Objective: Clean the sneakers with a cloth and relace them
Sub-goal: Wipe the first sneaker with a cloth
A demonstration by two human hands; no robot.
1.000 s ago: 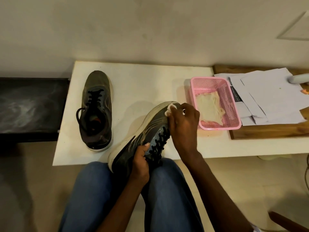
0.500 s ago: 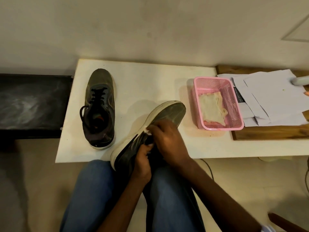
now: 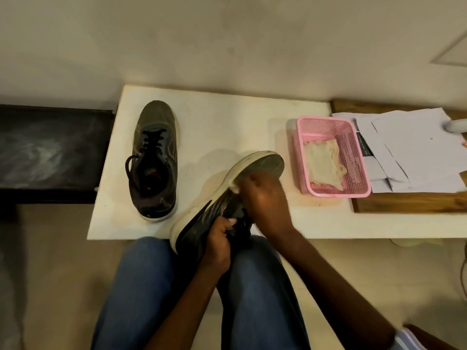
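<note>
White table (image 3: 227, 122) holds pink basket (image 3: 353, 193) containing crumpled cloth (image 3: 324, 165).

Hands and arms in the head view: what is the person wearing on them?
Both forearms are bare, with no gloves, rings or watch visible on the left hand or right hand. A light sleeve edge shows at the right arm's lower end. The legs wear blue jeans.
</note>
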